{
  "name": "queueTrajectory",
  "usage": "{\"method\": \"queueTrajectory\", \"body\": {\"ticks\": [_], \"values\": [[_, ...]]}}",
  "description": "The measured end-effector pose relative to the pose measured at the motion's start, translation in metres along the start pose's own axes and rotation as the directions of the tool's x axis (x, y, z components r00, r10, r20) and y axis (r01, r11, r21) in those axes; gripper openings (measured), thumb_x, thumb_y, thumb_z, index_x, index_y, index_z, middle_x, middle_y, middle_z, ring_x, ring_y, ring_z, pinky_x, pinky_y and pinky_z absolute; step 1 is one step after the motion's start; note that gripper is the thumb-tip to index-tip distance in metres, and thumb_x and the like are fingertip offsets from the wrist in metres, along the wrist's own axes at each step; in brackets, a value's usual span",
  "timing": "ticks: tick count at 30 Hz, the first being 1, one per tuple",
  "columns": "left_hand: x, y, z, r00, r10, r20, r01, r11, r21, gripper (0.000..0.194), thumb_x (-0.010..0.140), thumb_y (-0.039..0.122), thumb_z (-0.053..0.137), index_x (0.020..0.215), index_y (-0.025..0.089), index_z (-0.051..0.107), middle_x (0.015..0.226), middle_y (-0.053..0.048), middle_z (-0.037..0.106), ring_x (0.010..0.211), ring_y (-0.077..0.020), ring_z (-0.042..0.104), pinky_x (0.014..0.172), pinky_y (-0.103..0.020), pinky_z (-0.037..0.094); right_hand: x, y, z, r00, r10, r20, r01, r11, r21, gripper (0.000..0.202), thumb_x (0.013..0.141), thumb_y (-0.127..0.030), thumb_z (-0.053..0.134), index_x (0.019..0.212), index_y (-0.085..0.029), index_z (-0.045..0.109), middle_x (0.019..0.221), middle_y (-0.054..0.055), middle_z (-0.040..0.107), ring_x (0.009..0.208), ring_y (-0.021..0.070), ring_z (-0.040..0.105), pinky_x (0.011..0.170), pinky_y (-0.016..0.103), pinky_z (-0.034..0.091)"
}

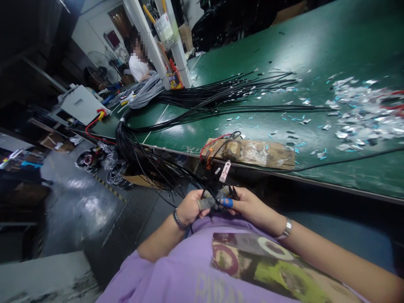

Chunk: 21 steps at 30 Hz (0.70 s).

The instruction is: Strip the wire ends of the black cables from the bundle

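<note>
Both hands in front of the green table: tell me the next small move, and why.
Probably ease the right hand slightly away while the left hand holds firm. They meet closely beside the hanging black cables, and their fingers hide most of what lies between; a small gap would likely bring it into view.

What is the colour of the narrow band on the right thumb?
The narrow band is mostly blue; it shows best in the head view.
</note>
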<state>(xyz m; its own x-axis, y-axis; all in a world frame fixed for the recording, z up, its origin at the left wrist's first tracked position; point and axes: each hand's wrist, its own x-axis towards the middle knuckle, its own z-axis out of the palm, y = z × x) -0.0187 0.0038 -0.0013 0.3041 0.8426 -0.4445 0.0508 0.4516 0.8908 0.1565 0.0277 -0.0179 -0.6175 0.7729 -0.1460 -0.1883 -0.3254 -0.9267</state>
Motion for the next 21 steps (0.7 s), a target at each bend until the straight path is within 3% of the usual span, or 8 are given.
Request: {"method": "queueTrajectory", "body": {"ticks": [5, 9, 12, 14, 17, 19, 21], "values": [[0.004, 0.001, -0.003, 0.993, -0.095, 0.075, 0.092, 0.995, 0.047, 0.057, 0.05, 0.068, 0.071, 0.061, 0.016, 0.05, 0.038, 0.005, 0.047, 0.03, -0.0054, 0.036, 0.033, -0.019, 0.024, 0.003, 0.007, -0.004, 0.981, 0.161, 0.106, -0.184, 0.947, 0.265, 0.035, 0.057, -0.042, 0.079, 0.062, -0.014, 0.058, 0.052, -0.004, 0.053, 0.039, 0.0026, 0.032, 0.038, 0.019, 0.02], [0.004, 0.002, 0.0, 0.992, -0.092, 0.086, 0.086, 0.994, 0.073, 0.055, 0.052, 0.065, 0.072, 0.062, 0.016, 0.049, 0.036, 0.007, 0.043, 0.029, -0.0033, 0.03, 0.032, -0.018, 0.022, 0.007, 0.01, -0.012, 0.915, 0.303, 0.265, -0.369, 0.896, 0.249, 0.032, 0.055, -0.037, 0.079, 0.055, -0.013, 0.059, 0.043, -0.005, 0.047, 0.035, 0.0024, 0.031, 0.035, 0.018, 0.018], [0.003, 0.004, 0.003, 0.994, -0.072, 0.077, 0.068, 0.996, 0.063, 0.055, 0.052, 0.065, 0.072, 0.062, 0.016, 0.048, 0.036, 0.009, 0.041, 0.029, -0.0025, 0.027, 0.032, -0.018, 0.019, 0.008, 0.009, -0.013, 0.899, 0.325, 0.292, -0.395, 0.892, 0.222, 0.031, 0.054, -0.035, 0.079, 0.054, -0.013, 0.059, 0.042, -0.004, 0.047, 0.034, 0.0027, 0.032, 0.034, 0.018, 0.017], [0.003, 0.006, 0.005, 0.997, -0.061, 0.037, 0.059, 0.997, 0.046, 0.056, 0.053, 0.066, 0.07, 0.063, 0.016, 0.048, 0.036, 0.009, 0.04, 0.029, -0.0023, 0.025, 0.031, -0.018, 0.016, 0.008, 0.008, -0.009, 0.922, 0.314, 0.225, -0.364, 0.901, 0.237, 0.031, 0.053, -0.034, 0.08, 0.056, -0.014, 0.057, 0.046, -0.005, 0.048, 0.036, 0.0025, 0.031, 0.034, 0.018, 0.017], [0.004, 0.008, 0.006, 0.997, -0.038, -0.062, 0.039, 0.999, 0.004, 0.055, 0.054, 0.067, 0.069, 0.063, 0.017, 0.046, 0.035, 0.01, 0.038, 0.028, -0.0022, 0.023, 0.031, -0.018, 0.013, 0.007, 0.006, -0.003, 0.969, 0.248, -0.007, -0.238, 0.938, 0.251, 0.037, 0.053, -0.036, 0.081, 0.059, -0.017, 0.05, 0.046, -0.008, 0.043, 0.038, 0.0029, 0.027, 0.036, 0.018, 0.017], [0.004, 0.009, 0.006, 0.994, -0.031, -0.101, 0.03, 0.999, -0.016, 0.054, 0.054, 0.065, 0.069, 0.063, 0.018, 0.046, 0.035, 0.01, 0.037, 0.028, -0.0023, 0.022, 0.031, -0.018, 0.013, 0.005, 0.006, -0.002, 0.971, 0.175, -0.163, -0.141, 0.969, 0.203, 0.038, 0.054, -0.04, 0.08, 0.062, -0.019, 0.05, 0.046, -0.008, 0.042, 0.04, 0.0042, 0.028, 0.038, 0.019, 0.02], [0.005, 0.01, 0.005, 0.993, -0.036, -0.109, 0.034, 0.999, -0.024, 0.052, 0.055, 0.064, 0.069, 0.063, 0.017, 0.046, 0.034, 0.01, 0.036, 0.028, -0.0025, 0.022, 0.031, -0.018, 0.012, 0.002, 0.004, -0.003, 0.959, 0.086, -0.271, -0.057, 0.992, 0.114, 0.037, 0.055, -0.042, 0.08, 0.07, -0.019, 0.055, 0.053, -0.006, 0.049, 0.045, 0.007, 0.037, 0.042, 0.021, 0.029]]}}
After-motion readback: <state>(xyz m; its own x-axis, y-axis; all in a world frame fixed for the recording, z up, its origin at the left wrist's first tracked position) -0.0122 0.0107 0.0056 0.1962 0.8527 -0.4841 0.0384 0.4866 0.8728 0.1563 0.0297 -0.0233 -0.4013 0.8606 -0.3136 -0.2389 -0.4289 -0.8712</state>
